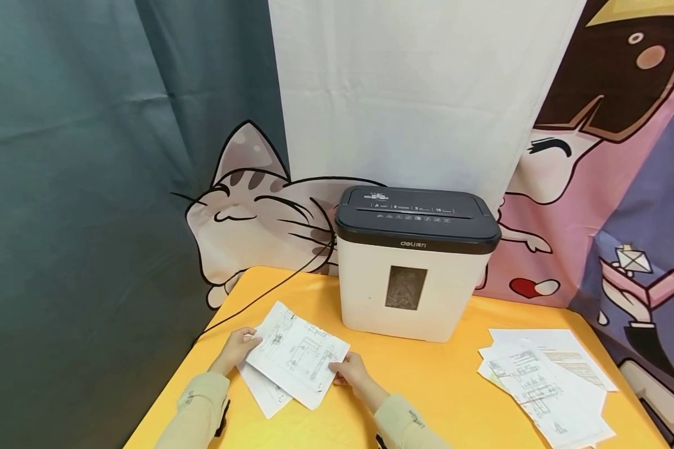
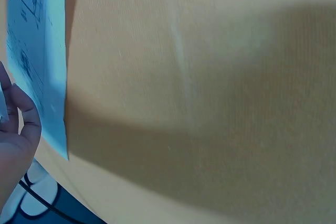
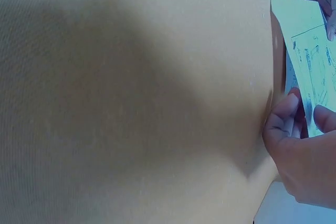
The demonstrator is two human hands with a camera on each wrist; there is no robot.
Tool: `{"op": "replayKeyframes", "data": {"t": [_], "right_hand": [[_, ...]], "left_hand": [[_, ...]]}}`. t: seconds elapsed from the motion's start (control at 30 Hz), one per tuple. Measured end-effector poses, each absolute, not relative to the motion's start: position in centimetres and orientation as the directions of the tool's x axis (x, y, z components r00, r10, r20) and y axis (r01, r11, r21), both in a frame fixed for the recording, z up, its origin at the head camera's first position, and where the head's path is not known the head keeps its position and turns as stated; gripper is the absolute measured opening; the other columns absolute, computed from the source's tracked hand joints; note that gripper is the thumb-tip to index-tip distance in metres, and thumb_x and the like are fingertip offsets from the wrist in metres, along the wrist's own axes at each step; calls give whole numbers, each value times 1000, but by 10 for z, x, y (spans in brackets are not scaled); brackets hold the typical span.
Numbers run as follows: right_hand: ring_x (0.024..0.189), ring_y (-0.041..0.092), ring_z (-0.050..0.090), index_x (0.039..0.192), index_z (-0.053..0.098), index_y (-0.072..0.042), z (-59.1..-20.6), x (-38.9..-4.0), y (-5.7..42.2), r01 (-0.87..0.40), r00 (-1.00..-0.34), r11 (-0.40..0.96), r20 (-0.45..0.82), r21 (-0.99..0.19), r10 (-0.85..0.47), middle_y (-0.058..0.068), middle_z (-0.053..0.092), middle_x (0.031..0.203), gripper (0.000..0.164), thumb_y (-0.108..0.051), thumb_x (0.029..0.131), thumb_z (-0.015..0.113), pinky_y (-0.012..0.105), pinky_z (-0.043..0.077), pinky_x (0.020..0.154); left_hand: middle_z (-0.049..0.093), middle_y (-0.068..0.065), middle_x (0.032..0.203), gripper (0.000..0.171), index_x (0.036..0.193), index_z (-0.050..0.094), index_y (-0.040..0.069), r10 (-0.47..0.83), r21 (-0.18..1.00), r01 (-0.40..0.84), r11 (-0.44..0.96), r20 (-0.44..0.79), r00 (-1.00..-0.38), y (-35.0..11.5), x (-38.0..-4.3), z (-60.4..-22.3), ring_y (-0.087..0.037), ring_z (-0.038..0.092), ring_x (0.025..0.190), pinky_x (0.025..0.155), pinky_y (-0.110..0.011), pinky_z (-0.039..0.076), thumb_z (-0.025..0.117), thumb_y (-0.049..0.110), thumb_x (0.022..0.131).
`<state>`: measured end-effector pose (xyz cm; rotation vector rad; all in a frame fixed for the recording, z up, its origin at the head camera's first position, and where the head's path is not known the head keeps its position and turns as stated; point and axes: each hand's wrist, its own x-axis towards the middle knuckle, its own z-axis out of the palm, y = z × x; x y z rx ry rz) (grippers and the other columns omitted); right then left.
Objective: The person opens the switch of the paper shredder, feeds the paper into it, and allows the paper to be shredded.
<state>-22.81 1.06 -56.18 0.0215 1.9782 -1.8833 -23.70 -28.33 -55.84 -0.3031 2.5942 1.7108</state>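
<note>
While the left hand (image 1: 237, 352) and the right hand (image 1: 354, 370) pinch opposite edges of the upper sheet (image 1: 299, 357), that page spans the gap between them above the near part of the desk (image 1: 421, 393); the left hand is at its left edge, the right at its right edge close to a corner, with the thumb on the printed face and the fingers curled behind. A lower sheet (image 1: 266, 394) sticks out from under it on the near left side, nearest to the left hand (whether the left fingers take in this second page too, I cannot tell).

The paper should handle as something very light and limp, quick to bend, crease or tear, and apt to slide against another page; a gentle pinch at two opposite edges, as here, looks the best hold, since it keeps the page spread and would let slack be drawn out evenly; a grip at one corner alone would probably let it droop.

Beyond the hands, toward the back, stands a shredder (image 1: 412, 280) with a dark lid; off to the right, well apart from the right hand, lies a loose paper pile (image 1: 550, 390), its pages fanned unevenly.
</note>
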Motion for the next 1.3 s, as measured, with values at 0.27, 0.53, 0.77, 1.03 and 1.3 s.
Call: {"op": "replayKeyframes", "data": {"t": [0.27,0.53,0.77,1.03,1.3], "right_hand": [[58,9,59,104,61,15,-561,-238,27,209,-936,125,-235,-970,-261,13,70,79,25,-3,87,61,24,52,55],[68,16,65,101,61,20,-543,-243,53,99,-953,168,-142,-981,-267,27,69,87,23,3,85,62,36,57,64],[65,10,59,97,63,17,-533,-243,68,34,-969,255,-94,-966,-229,22,69,81,22,0,83,64,33,54,62],[65,9,56,98,62,17,-530,-246,87,-12,-979,264,-43,-965,-199,20,68,80,22,0,84,64,33,53,63],[70,9,58,100,60,19,-518,-247,107,-85,-964,269,12,-959,-264,25,66,86,21,3,87,60,33,56,67]], "left_hand": [[69,-13,76,18,97,53,-9,-68,927,-134,349,-118,-991,-272,-237,-556,-8,60,59,55,-24,48,59,8,92],[65,2,63,27,87,48,4,157,959,79,270,37,-987,-267,-233,-555,-4,51,53,48,-22,40,63,27,91],[40,7,54,23,84,44,0,173,944,-9,330,-70,-982,-257,-240,-556,-4,41,53,53,-18,36,58,15,93],[34,8,56,18,82,48,0,142,958,-50,282,-93,-985,-239,-238,-546,-3,36,53,52,-18,33,61,8,91],[44,7,55,20,82,49,-5,119,968,-32,250,-64,-991,-224,-234,-541,-4,41,54,52,-19,37,65,5,87]]}}
